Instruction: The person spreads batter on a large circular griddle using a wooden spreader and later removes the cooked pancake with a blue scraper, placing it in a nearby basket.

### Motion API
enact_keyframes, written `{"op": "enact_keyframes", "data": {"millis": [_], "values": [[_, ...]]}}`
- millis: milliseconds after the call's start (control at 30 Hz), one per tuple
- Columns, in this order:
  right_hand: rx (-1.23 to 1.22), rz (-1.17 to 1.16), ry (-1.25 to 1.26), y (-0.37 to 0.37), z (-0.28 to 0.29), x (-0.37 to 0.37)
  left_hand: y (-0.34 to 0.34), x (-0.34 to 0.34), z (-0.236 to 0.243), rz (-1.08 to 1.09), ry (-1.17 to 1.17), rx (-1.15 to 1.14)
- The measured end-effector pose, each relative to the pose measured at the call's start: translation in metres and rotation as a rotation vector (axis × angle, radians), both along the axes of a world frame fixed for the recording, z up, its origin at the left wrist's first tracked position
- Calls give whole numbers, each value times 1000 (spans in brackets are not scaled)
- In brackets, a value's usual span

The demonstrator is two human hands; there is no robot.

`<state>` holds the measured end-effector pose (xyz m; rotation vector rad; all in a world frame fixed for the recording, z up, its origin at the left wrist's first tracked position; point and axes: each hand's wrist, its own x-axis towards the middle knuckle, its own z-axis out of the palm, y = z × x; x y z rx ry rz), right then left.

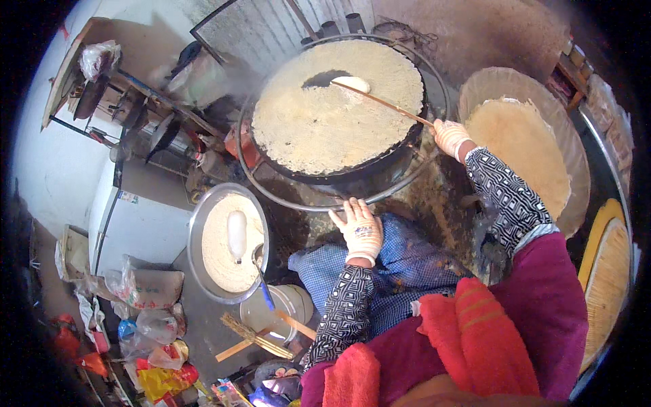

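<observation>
My gloved right hand (449, 139) grips a long wooden stick (387, 104) reaching over a big round griddle (291, 136) coated with pale batter. At the stick's far end is a white oval piece (351, 84), beside a dark bare patch. My gloved left hand (356, 230) lies with fingers spread at the near side of the metal ring (313, 207) around the griddle. Left of it, a steel basin (197, 241) holds pale batter, a white oblong object (237, 234) and a blue-handled ladle (266, 293).
A thin round flatbread (515, 152) lies on a large tray (576, 169) at right, above a yellow-rimmed board (603, 285). Pans (163, 136) fill a shelf at upper left. A bucket (251, 312), crossed wooden sticks (230, 349) and plastic bags (159, 325) are at lower left.
</observation>
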<state>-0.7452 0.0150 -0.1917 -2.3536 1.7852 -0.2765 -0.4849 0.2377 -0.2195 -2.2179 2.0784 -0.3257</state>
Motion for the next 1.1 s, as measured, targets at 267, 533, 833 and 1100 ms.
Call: {"op": "enact_keyframes", "data": {"millis": [267,533,833,1100], "values": [[-7,-52,43,-12,-56,-31,7,53,-5,99,-85,-6],[-12,-21,3,-5,-78,-29,-8,118,-8,318,-143,2],[88,-88,-106,2,-96,-27,-38,187,12,523,-82,219],[10,-25,13,7,-98,-14,4,58,-7,-58,168,-12]]}}
